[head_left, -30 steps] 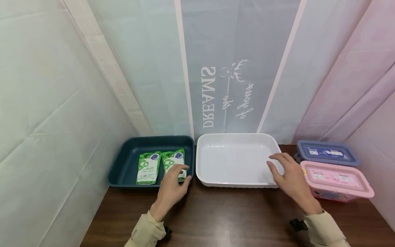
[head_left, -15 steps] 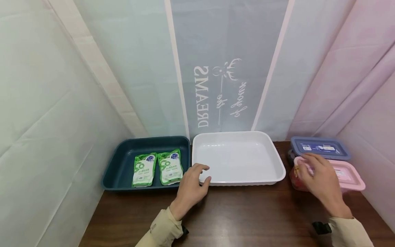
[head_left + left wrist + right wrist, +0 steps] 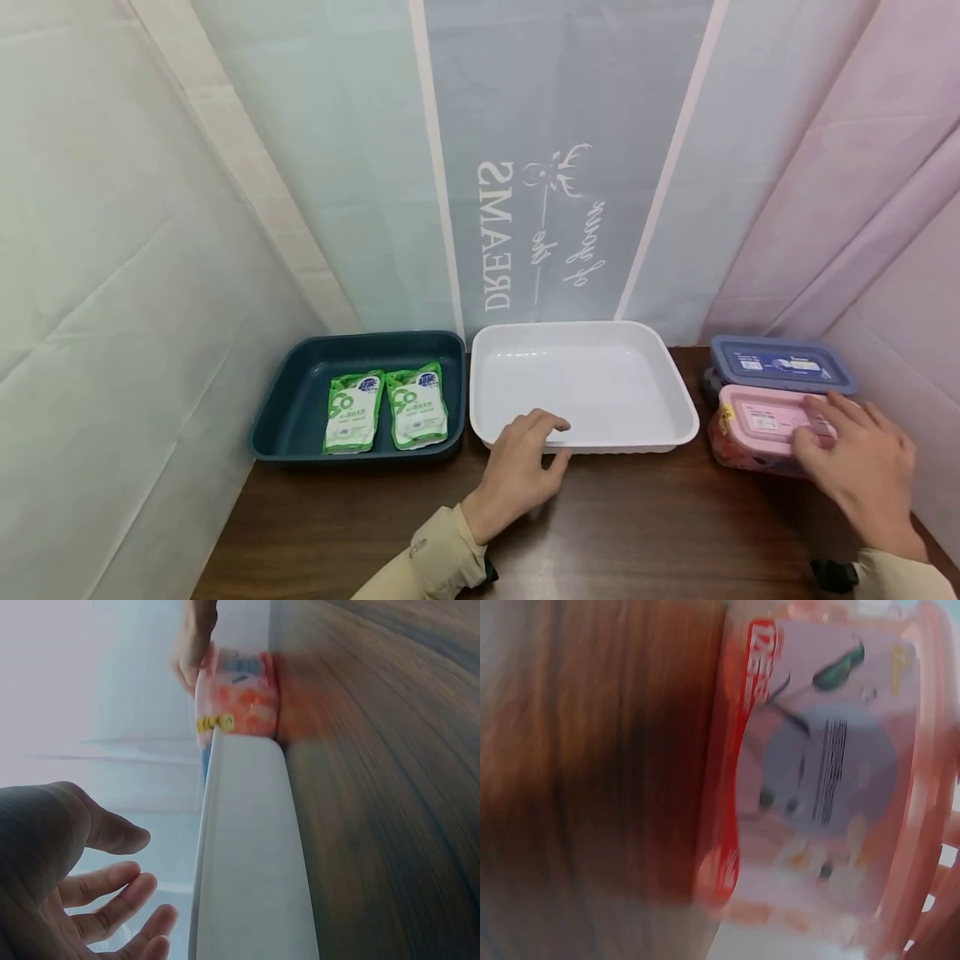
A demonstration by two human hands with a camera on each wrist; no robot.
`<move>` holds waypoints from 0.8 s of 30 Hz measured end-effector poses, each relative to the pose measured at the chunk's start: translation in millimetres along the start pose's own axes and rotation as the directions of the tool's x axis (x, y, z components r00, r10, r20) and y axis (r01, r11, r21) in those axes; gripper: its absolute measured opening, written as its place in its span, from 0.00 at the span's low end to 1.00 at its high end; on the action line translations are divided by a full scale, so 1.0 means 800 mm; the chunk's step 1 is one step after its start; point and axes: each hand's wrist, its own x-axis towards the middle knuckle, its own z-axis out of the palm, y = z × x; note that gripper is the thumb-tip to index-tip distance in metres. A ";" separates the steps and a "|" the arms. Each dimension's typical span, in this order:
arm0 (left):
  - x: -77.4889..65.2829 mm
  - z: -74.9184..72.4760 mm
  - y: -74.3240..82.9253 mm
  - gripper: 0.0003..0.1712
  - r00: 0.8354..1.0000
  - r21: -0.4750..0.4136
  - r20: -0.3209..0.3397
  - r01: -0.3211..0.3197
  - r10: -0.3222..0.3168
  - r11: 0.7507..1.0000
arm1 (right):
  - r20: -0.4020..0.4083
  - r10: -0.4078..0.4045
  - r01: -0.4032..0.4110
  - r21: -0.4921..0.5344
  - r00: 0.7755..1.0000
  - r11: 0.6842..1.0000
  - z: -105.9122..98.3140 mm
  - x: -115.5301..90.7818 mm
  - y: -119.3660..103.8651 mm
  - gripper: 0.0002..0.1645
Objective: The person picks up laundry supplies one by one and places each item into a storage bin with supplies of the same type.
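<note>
My right hand is over the right end of a pink-lidded plastic box, its fingers slightly bent above the lid. The right wrist view has the box's printed side close up, with fingers at the lid's edge. Directly behind the pink box sits a blue-lidded box. My left hand hovers at the front rim of a white tray, fingers loosely bent and holding nothing. In the left wrist view, that hand is beside the tray's white outer wall.
A dark green tray stands left of the white one. Two green-and-white pouches lie in it, a left pouch and a right pouch. The brown wooden table runs along the front, with cloth walls behind and at both sides.
My right hand has moved right, from the white tray's edge to over the pink-lidded box. My left hand has moved right, from over the right pouch to the white tray's front.
</note>
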 end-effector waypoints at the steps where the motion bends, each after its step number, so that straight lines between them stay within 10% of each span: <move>1: 0.002 0.002 0.004 0.15 1.000 -0.001 0.011 -0.005 0.005 1.000 | 0.008 0.012 -0.012 -0.011 1.000 1.000 -0.002 -0.002 0.004 0.35; 24: 0.022 0.067 0.077 0.18 0.968 -0.066 0.195 -0.151 0.161 0.986 | 0.003 -0.033 0.032 0.062 0.999 0.998 -0.003 -0.027 0.021 0.34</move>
